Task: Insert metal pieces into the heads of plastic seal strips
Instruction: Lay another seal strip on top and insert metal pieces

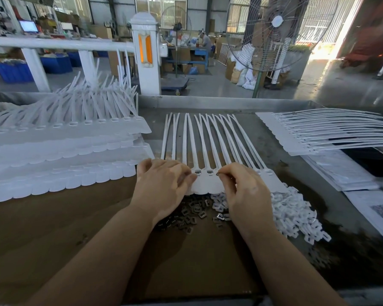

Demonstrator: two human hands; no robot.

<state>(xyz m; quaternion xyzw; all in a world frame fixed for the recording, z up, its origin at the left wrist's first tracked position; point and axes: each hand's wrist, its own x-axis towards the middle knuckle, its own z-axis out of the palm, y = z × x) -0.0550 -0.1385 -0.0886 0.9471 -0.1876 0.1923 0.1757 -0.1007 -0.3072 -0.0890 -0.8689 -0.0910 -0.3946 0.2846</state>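
A joined row of white plastic seal strips lies on the table in front of me, tails pointing away, heads and tags nearest me. Two heads between my hands show metal pieces seated in them. My left hand rests on the left end of the row, fingers pressing the tags down. My right hand pinches a small metal piece at the head just right of those two. A loose pile of dark metal pieces lies below the tags, partly hidden by my hands.
White plastic caps are heaped to the right of the metal pieces. Stacked rows of seal strips fill the left of the table, another stack sits at the right. Brown cardboard covers the near table. A fan stands beyond.
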